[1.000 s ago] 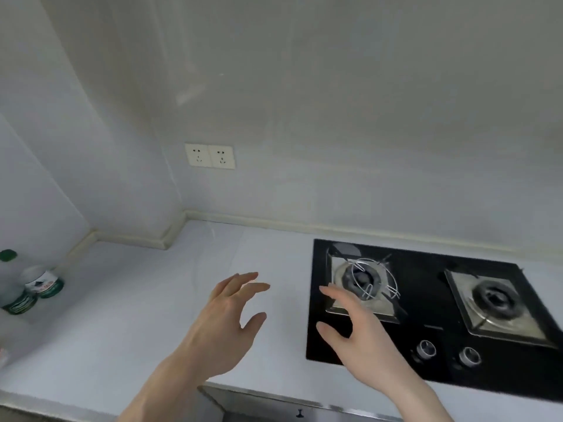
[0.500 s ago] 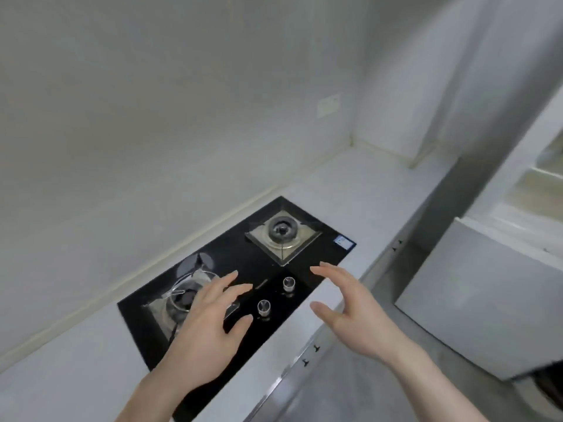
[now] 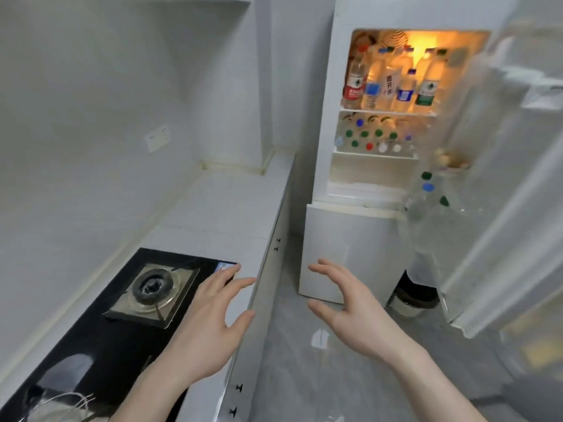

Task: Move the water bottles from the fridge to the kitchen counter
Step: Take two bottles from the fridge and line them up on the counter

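White kitchen counter (image 3: 213, 208) beside open fridge (image 3: 387, 117); both hands' fingers (image 3: 329, 269) spread, empty.

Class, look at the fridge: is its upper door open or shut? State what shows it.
Open. The fridge door is swung aside to the right, and the lit shelves of water bottles are in plain sight.

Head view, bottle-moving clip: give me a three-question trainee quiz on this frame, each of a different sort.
1. True or false: the fridge door stands open.
2. What does the left hand hold? A) a bottle B) nothing C) a knob
3. Fill in: the red-labelled bottle stands at the ___ end of the lit upper shelf.

Key: 1 true. 2 B; the right hand is empty too, fingers spread. 3 left.
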Tool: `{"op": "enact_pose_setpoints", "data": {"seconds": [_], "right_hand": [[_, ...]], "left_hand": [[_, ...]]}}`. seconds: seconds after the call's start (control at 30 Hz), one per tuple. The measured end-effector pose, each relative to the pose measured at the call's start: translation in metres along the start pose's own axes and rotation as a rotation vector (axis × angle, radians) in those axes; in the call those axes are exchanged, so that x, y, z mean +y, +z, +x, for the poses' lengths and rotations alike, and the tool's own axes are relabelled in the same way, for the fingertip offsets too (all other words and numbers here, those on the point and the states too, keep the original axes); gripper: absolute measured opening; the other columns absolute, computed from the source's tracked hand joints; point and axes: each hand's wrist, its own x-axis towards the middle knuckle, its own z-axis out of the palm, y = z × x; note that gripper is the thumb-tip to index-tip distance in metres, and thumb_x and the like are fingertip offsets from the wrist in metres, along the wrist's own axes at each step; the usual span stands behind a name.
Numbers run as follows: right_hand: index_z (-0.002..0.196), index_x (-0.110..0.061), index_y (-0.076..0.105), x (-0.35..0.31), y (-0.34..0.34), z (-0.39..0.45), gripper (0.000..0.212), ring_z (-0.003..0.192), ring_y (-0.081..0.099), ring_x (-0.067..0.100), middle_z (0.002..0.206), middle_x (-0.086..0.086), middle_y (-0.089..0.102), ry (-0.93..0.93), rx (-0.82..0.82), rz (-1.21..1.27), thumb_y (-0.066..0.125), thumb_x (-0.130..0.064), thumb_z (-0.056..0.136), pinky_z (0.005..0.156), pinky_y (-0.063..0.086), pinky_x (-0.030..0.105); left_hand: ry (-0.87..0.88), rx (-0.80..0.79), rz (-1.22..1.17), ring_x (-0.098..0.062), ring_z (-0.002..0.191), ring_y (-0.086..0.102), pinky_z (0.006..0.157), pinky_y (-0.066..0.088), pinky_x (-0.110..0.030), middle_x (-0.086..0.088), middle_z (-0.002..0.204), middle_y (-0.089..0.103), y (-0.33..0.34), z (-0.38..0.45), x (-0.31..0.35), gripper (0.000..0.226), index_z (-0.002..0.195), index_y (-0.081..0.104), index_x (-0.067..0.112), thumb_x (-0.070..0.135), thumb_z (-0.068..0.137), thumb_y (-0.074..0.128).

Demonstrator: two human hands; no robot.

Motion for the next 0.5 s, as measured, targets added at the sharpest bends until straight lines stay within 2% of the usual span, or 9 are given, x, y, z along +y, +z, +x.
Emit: {"op": "enact_pose_setpoints", "data": {"seconds": [0.1, 0.2, 0.27, 0.4, 0.5], "right_hand": [[0.146, -0.048, 0.046, 0.027, -0.033, 0.003, 0.055, 0.146, 0.028, -0.013, 0.159, -0.03, 0.032, 0.027, 0.079, 0.004, 0.069, -0.041, 0.096, 0.116, 0.022, 0.011], [0.146, -0.05, 0.045, 0.056, -0.066, 0.01, 0.056, 0.146, 0.027, -0.014, 0.159, -0.033, 0.03, 0.048, 0.132, 0.011, 0.069, -0.043, 0.096, 0.121, 0.026, 0.021], [0.146, -0.051, 0.046, 0.08, -0.094, 0.019, 0.056, 0.146, 0.027, -0.015, 0.158, -0.035, 0.03, 0.067, 0.165, 0.014, 0.069, -0.042, 0.096, 0.12, 0.025, 0.019], [0.144, -0.051, 0.047, 0.115, -0.134, 0.035, 0.055, 0.14, 0.029, -0.016, 0.154, -0.035, 0.031, 0.097, 0.211, 0.005, 0.07, -0.04, 0.096, 0.112, 0.021, 0.011], [0.141, -0.052, 0.049, 0.151, -0.167, 0.053, 0.054, 0.141, 0.032, -0.014, 0.153, -0.035, 0.034, 0.112, 0.222, 0.002, 0.072, -0.039, 0.094, 0.115, 0.026, 0.016]], "left_hand": [[0.094, -0.008, 0.0, 0.005, 0.152, 0.006, 0.126, 0.015, -0.032, 0.035, 0.16, 0.018, 0.019, 0.043, 0.031, 0.046, 0.142, 0.046, 0.052, 0.044, 0.099, 0.06], [0.153, -0.029, -0.001, 0.008, 0.151, 0.006, 0.122, 0.012, -0.022, 0.033, 0.159, 0.02, 0.042, 0.086, 0.063, 0.045, 0.142, 0.047, 0.05, 0.043, 0.099, 0.061], [0.202, -0.041, -0.011, 0.007, 0.15, 0.01, 0.12, 0.012, -0.019, 0.033, 0.158, 0.022, 0.062, 0.119, 0.088, 0.046, 0.142, 0.048, 0.049, 0.042, 0.098, 0.062], [0.248, -0.056, 0.005, 0.002, 0.151, 0.014, 0.123, 0.015, -0.023, 0.03, 0.158, 0.024, 0.093, 0.165, 0.119, 0.048, 0.143, 0.05, 0.045, 0.041, 0.098, 0.063], [0.249, -0.058, -0.021, 0.001, 0.152, 0.014, 0.124, 0.017, -0.027, 0.026, 0.16, 0.025, 0.119, 0.202, 0.148, 0.047, 0.144, 0.05, 0.043, 0.04, 0.099, 0.063]]}}
